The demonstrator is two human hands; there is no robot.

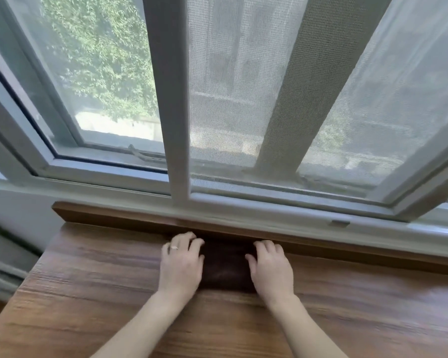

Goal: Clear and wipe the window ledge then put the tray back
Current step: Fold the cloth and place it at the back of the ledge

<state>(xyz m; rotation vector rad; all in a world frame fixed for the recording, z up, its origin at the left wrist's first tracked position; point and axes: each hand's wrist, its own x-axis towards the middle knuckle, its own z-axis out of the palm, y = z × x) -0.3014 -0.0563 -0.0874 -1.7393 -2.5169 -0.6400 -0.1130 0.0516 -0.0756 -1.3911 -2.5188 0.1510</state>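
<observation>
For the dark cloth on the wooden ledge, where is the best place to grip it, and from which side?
Grip the dark cloth by its two short ends, from above. It lies flat on the wooden ledge, so there is probably no edge to get under. The left hand and right hand already rest on those ends.

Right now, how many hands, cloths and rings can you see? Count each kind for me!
Hands: 2, left hand and right hand, both on the cloth
Dark cloths: 1, the dark cloth on the wooden ledge
Rings: 1, the ring on the left hand
Total: 4
</observation>
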